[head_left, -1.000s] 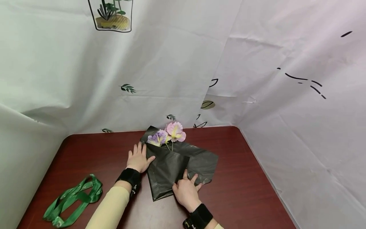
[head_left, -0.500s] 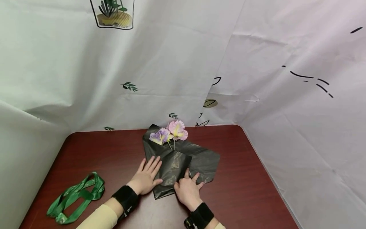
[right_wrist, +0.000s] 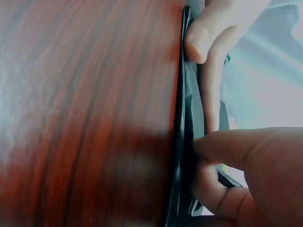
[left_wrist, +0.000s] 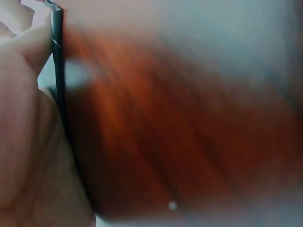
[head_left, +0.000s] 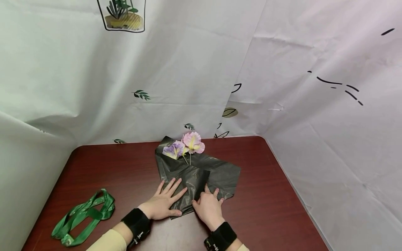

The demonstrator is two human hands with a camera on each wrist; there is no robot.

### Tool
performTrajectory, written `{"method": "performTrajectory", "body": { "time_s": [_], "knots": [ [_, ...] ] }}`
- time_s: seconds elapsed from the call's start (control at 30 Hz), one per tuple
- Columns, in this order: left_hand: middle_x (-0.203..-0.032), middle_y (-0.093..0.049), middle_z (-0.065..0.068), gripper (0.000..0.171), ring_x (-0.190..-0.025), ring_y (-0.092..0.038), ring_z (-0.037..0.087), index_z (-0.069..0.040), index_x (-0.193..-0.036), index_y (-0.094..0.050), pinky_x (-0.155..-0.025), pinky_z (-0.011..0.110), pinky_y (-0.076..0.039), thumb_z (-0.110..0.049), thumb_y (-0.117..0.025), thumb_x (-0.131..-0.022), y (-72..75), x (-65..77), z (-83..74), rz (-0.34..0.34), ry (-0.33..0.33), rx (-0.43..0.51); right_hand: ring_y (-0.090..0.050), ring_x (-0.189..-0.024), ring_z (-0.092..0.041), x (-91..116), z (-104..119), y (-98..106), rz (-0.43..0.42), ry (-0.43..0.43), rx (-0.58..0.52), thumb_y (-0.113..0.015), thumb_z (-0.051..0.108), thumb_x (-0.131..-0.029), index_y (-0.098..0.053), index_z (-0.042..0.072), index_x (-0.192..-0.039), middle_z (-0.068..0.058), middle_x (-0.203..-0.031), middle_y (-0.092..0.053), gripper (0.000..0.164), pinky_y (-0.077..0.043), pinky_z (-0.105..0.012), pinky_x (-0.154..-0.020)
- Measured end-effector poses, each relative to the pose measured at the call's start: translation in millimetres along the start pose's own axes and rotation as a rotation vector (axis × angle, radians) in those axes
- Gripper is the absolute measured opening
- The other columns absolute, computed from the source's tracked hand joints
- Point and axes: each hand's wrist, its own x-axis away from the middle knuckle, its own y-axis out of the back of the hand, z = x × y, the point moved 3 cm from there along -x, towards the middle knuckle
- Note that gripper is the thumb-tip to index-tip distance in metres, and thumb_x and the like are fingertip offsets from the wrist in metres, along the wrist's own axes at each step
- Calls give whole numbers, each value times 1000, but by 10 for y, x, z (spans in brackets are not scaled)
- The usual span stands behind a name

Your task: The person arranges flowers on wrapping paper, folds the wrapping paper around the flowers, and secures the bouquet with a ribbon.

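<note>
Black wrapping paper lies folded over on the table, partly around two artificial-looking flowers. One flower is pink and yellow, the other flower purple and yellow; both stick out at the top, with thin stems entering the fold. My left hand presses flat on the lower left of the folded paper, fingers spread. At the fold's lower right edge, my right hand presses with fingers apart. The right wrist view shows its thumb against the paper's edge, with a bent finger beside it. The lower stems are hidden.
A loosely looped green ribbon lies on the left of the dark red table. White printed cloth hangs behind the table and along both sides.
My left hand has moved from the paper's upper left edge down and right onto the lower fold. My right hand stays at the fold's lower right edge.
</note>
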Motion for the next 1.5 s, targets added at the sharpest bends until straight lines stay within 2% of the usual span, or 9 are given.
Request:
{"method": "performTrajectory", "body": {
  "time_s": [0.1,0.3,0.43,0.53,0.73,0.9,1.03,1.33,1.5],
  "knots": [
    [-187,0,15,92,-170,2,45,-34,-179,-27,-128,74,7,-75,-58,-103,2,-8,-4,3,5,11,-43,-145,-72,-9,-33,45,-45,-11,-49,-94,29,-93,-72,-1,-106,-33,-157,-56,39,-38,-92,-102],
    [-187,0,17,88,-170,3,48,-30,-179,-31,-125,79,7,-69,-60,-106,69,6,-73,-6,-6,45,-65,-130,-59,-57,-106,105,-107,-6,-32,-101,31,-86,-41,-6,-166,-32,-155,-58,107,-60,-70,-91],
    [-186,-3,20,87,-170,1,50,-22,-178,-33,-125,81,6,-65,-61,-108,123,28,-121,-21,2,29,-70,-124,-50,-81,-136,138,-87,-25,41,-96,41,-90,-55,-4,-159,-31,-155,-59,91,-63,-64,-86],
    [-186,-6,21,87,-169,-2,51,-17,-178,-32,-124,81,6,-63,-62,-109,141,40,-130,-35,3,28,-63,-137,-52,-79,-147,182,-63,-32,12,-90,48,-95,-77,2,-121,-33,-156,-58,54,-61,-66,-89],
    [-186,-4,22,91,-169,-2,51,-14,-179,-27,-126,80,5,-61,-62,-109,129,59,-102,-46,9,6,-48,-145,-68,-116,-227,164,-105,117,-132,-85,51,-98,-67,21,-74,-40,-154,-55,42,-58,-72,-94],
    [-185,-1,23,94,-170,-1,50,-12,-179,-23,-127,78,3,-61,-63,-110,119,71,-102,-49,25,14,-74,-87,-38,-234,-390,-54,-134,242,-189,-71,51,-110,-66,15,-91,-24,-115,-76,41,-58,-49,-66],
    [-185,1,23,94,-170,1,49,-10,-179,-22,-128,77,3,-58,-64,-110,118,75,-135,-58,19,39,-43,-50,-16,-181,-349,3,-106,247,-243,-64,44,-115,-61,7,-105,-1,-68,-49,39,-35,-36,-47],
    [-184,-6,27,94,-169,-6,51,-8,-178,-27,-127,79,-1,-57,-67,-109,108,92,-178,-98,-15,-1,-54,-56,-16,-125,-224,124,-154,105,-27,-82,36,-104,-64,11,-100,1,-73,-57,31,-45,-39,-50],
    [-185,-6,22,94,-170,-4,48,-12,-178,-28,-127,78,0,-63,-64,-108,67,74,-171,-83,-13,-37,-78,-92,-37,-184,-256,269,-123,34,-92,-80,43,-104,-71,3,-136,-20,-117,-78,52,-63,-54,-73]
  ]
}}
